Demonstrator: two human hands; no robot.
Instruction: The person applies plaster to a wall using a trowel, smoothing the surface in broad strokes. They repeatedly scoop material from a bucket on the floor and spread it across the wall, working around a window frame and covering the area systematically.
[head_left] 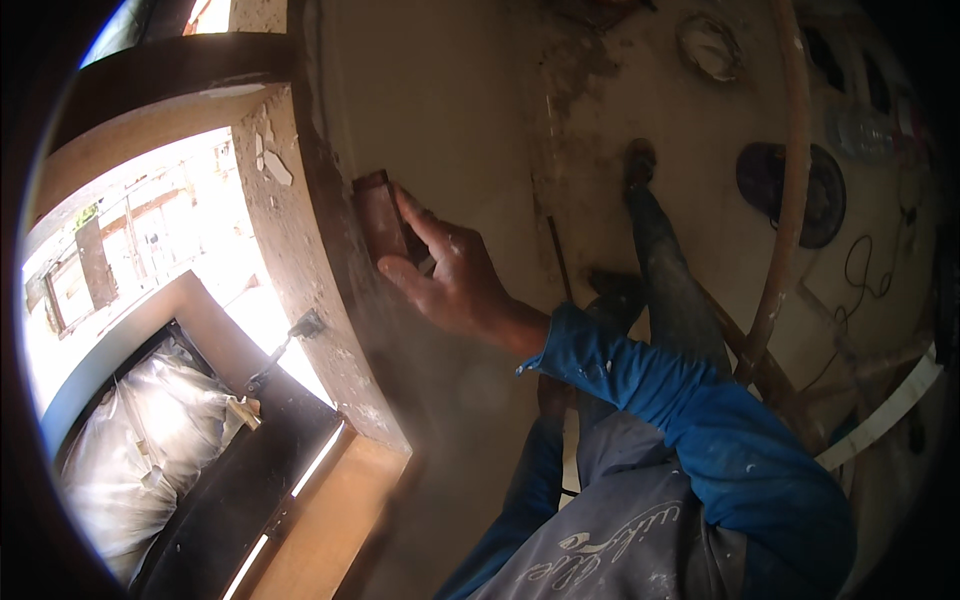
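Note:
My right hand presses a flat brown block against the pale plaster wall, right beside the rough edge of the window reveal. Its fingers are spread over the block's back and the thumb sits under it. The blue sleeve of that arm comes in from the lower right. My left arm, also in blue, runs down along my body, and its hand is hidden behind the right forearm. Fine dust hangs in the air below the block.
An open window with a dark frame and a latch is on the left, with white sacks outside. Below lie a wooden pole, a dark round disc, a black cable and a plastic bottle.

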